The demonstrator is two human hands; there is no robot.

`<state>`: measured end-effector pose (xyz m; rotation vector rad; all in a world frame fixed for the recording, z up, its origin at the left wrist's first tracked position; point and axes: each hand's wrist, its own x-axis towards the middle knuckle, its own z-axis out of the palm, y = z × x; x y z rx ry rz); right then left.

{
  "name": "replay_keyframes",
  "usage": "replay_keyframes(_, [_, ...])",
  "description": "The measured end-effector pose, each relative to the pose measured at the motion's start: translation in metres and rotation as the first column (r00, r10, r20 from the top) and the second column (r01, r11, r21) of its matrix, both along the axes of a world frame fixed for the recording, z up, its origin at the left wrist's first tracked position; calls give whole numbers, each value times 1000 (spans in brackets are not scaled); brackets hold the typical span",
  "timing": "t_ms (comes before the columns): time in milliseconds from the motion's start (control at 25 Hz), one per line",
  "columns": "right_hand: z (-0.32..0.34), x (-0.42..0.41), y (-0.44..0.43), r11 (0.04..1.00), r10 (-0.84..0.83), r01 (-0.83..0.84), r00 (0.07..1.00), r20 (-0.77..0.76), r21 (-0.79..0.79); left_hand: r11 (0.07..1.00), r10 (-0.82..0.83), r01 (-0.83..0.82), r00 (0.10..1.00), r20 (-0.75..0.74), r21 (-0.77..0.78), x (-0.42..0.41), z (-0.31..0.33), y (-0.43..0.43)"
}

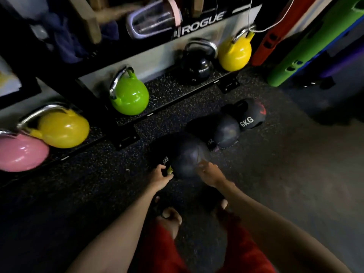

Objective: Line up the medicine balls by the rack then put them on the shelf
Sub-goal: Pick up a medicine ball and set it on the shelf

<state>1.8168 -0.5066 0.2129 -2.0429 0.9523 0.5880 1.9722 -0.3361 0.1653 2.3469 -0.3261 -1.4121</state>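
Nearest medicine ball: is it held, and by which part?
The left hand and right hand meet the nearest medicine ball on its near lower sides. Blur hides whether either has a grip.

black medicine balls (pixel 185 152), green kettlebell (pixel 130 97), pink kettlebell (pixel 19 152), speckled floor (pixel 78 184)

Dim light over speckled rubber floor (pixel 69 194) and bare grey concrete (pixel 295 174).
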Motion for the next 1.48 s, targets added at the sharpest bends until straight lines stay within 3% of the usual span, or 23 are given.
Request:
replay_keyframes(200, [-127, -22, -68, 973, -209, 212, 977, -34, 91, 978, 203, -203, 979, -1, -44, -2, -100, -50])
replay_keyframes(520, [-399, -53, -144, 732, -645, 608, 764, 25, 309, 839, 525, -508, 850, 43, -195, 10, -312, -89])
replay_keyframes(680, [-486, -52, -149, 644, -740, 660, 666, 96, 387, 795, 554, -525, 833, 10, -302, 14, -385, -83])
replay_keyframes(800, [-522, -42, -141, 604, -785, 646, 581, 213, 466, 740, 575, -557, 815, -75, -377, 18, -410, -83])
replay_keyframes(920, [-572, -36, -142, 532, -832, 606, 505, 230, 592, 703, 612, -595, 785, -96, -390, 27, -421, -86])
replay_keyframes(1240, [-511, -10, -145, 502, -862, 640, 418, 285, 582, 622, 686, -683, 711, -154, -384, 39, -403, -88])
replay_keyframes(1480, [-396, -29, -123, 496, -864, 622, 421, 276, 605, 606, 697, -710, 691, -192, -358, 33, -303, -60])
